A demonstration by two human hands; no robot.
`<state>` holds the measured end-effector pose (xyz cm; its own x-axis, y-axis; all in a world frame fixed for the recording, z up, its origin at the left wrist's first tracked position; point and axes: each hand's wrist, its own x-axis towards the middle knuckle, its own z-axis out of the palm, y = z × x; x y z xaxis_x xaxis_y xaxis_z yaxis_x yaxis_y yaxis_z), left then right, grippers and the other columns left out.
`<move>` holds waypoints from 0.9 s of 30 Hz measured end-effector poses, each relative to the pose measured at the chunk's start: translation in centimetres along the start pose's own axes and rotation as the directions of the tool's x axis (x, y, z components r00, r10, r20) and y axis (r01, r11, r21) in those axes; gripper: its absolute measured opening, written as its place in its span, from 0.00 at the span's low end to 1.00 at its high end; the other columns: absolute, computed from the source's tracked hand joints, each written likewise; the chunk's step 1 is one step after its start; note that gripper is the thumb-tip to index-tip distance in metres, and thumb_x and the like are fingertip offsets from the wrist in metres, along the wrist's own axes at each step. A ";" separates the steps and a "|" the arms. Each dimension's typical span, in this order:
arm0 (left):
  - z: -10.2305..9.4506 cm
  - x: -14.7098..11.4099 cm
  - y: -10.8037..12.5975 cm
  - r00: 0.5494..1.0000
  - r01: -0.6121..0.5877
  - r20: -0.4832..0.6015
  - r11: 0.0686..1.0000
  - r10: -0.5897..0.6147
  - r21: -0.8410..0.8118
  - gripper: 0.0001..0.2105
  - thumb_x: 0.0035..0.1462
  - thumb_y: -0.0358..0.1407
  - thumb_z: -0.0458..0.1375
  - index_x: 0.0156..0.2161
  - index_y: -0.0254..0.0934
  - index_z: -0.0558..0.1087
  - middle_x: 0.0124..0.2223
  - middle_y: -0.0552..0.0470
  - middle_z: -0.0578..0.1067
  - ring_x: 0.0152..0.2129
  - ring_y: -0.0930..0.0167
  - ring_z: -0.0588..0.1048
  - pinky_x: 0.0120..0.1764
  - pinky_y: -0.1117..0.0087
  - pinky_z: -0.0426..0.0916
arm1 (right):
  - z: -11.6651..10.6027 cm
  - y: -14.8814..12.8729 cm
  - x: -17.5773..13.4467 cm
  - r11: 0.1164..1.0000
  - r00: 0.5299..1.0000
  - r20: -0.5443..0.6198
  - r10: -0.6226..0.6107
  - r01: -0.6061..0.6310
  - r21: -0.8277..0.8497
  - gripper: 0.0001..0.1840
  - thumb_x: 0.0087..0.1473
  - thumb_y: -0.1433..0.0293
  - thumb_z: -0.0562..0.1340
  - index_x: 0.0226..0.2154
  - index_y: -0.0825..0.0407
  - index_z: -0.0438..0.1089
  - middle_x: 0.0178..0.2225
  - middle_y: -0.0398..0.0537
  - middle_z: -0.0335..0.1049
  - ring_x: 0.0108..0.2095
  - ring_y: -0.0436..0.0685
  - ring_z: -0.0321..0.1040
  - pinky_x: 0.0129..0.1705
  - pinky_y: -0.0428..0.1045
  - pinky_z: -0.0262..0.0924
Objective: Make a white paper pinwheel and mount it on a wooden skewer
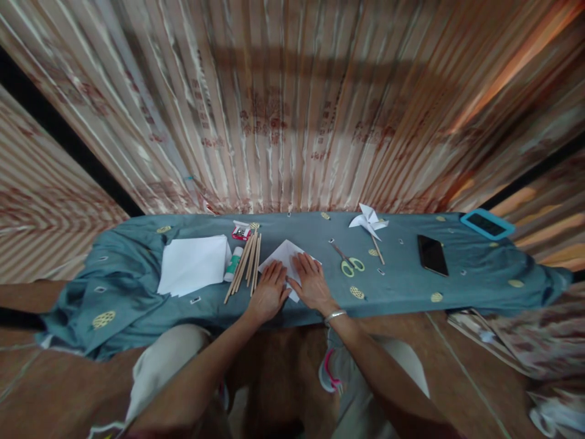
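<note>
Fingers unclenched, my left hand (269, 291) and right hand (313, 283) flatten a white diamond-shaped paper sheet (286, 250), seemingly unfinished; one white paper pinwheel (368, 221) looks complete

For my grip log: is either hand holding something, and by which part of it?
No clear grip: left hand and right hand lie on the paper, either side of its middle.

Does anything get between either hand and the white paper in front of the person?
Nothing visible does: the left hand and right hand both rest directly on the white paper. The wooden sticks lie to the left of it and the scissors to the right, neither coming between.
</note>
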<state>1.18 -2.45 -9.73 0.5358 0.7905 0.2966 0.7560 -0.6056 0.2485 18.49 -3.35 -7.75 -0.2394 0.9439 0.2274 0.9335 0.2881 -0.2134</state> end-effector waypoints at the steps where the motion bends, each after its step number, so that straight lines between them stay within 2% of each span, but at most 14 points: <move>1: -0.1 0.0 0.1 1.000 0.000 0.009 1.000 0.000 0.003 0.23 0.63 0.39 0.52 0.60 0.28 0.64 0.64 0.33 0.64 0.65 0.56 0.57 0.63 0.49 0.54 | 0.0 0.0 0.0 1.000 1.000 0.005 0.001 -0.001 0.000 0.32 0.63 0.59 0.54 0.63 0.59 0.56 0.67 0.62 0.52 0.68 0.67 0.43 0.65 0.63 0.41; 4: -0.5 0.1 0.4 0.999 0.005 0.037 1.000 -0.005 -0.001 0.23 0.62 0.38 0.53 0.59 0.25 0.64 0.63 0.31 0.64 0.64 0.54 0.57 0.64 0.50 0.54 | -0.1 -0.1 0.1 1.000 1.000 0.026 0.005 -0.005 -0.003 0.31 0.64 0.58 0.53 0.63 0.60 0.57 0.66 0.62 0.54 0.68 0.66 0.45 0.65 0.62 0.42; 7: -0.9 0.2 0.5 0.999 0.011 0.042 0.999 -0.009 -0.043 0.24 0.61 0.36 0.54 0.60 0.23 0.63 0.65 0.30 0.61 0.65 0.53 0.54 0.64 0.48 0.53 | 0.0 -0.1 0.1 1.000 0.999 0.042 0.017 -0.016 -0.011 0.31 0.64 0.58 0.52 0.63 0.59 0.57 0.66 0.61 0.54 0.67 0.66 0.46 0.65 0.61 0.43; 11: -0.9 -0.2 0.2 1.000 -0.022 0.012 0.985 0.025 -0.168 0.24 0.62 0.34 0.53 0.61 0.27 0.62 0.67 0.32 0.57 0.67 0.55 0.50 0.64 0.47 0.53 | 0.2 0.0 0.1 0.999 0.998 0.053 0.018 -0.016 -0.035 0.31 0.65 0.59 0.50 0.64 0.58 0.55 0.67 0.59 0.52 0.68 0.64 0.46 0.65 0.61 0.43; 17: -0.2 -2.5 0.6 0.999 -0.052 -0.033 0.918 0.042 -0.394 0.24 0.60 0.29 0.53 0.61 0.33 0.62 0.68 0.34 0.57 0.67 0.57 0.51 0.63 0.45 0.54 | 0.0 0.0 0.0 0.996 0.994 0.106 0.025 -0.016 -0.089 0.32 0.64 0.61 0.50 0.66 0.58 0.52 0.68 0.59 0.49 0.68 0.64 0.44 0.65 0.60 0.43; 22: -1.0 -3.5 1.4 1.000 0.000 -0.024 0.876 -0.014 -0.482 0.25 0.60 0.28 0.52 0.63 0.36 0.60 0.68 0.37 0.56 0.67 0.59 0.53 0.64 0.47 0.54 | 0.2 0.1 0.0 0.995 0.995 0.099 0.020 -0.010 -0.103 0.31 0.65 0.60 0.50 0.65 0.59 0.53 0.67 0.61 0.50 0.68 0.64 0.45 0.65 0.61 0.44; 27: -1.9 -3.5 0.0 0.994 0.020 -0.078 0.858 -0.070 -0.514 0.22 0.62 0.30 0.51 0.61 0.35 0.63 0.68 0.36 0.58 0.66 0.59 0.55 0.63 0.48 0.56 | 0.2 0.6 -0.1 1.000 0.997 0.073 0.007 -0.005 -0.023 0.31 0.65 0.59 0.51 0.65 0.56 0.53 0.67 0.60 0.52 0.68 0.64 0.47 0.64 0.62 0.48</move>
<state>-1.36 -5.38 -9.01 0.4507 0.8213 0.3498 0.4659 -0.5507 0.6926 18.97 -3.21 -8.12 -0.2516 0.9551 0.1564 0.9406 0.2794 -0.1931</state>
